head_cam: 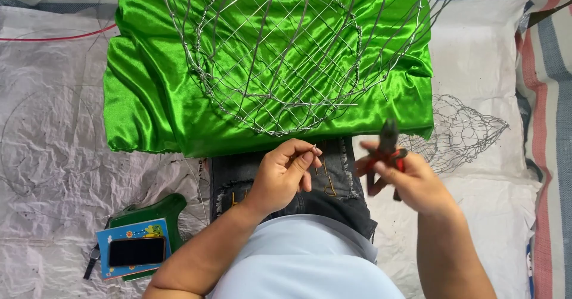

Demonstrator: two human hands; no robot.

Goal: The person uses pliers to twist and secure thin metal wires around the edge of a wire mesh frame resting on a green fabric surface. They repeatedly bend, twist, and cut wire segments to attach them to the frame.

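Steel wire basket frame [277,55] lay on green satin cloth [149,90] just ahead of both hands. The left hand [283,177] pinched a short wire piece [314,149]; the right hand [411,180] gripped red-handled pliers [386,153]. Keeping the wire end steady near the plier tip would probably help.

White woven sacking [53,156] covering floor; striped tarp [551,67] beyond.

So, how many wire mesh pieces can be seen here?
2. A large wire basket frame rests on the green satin cloth. A smaller cone-shaped wire mesh lies on the white sheet, beyond the right hand. Others may be hidden.
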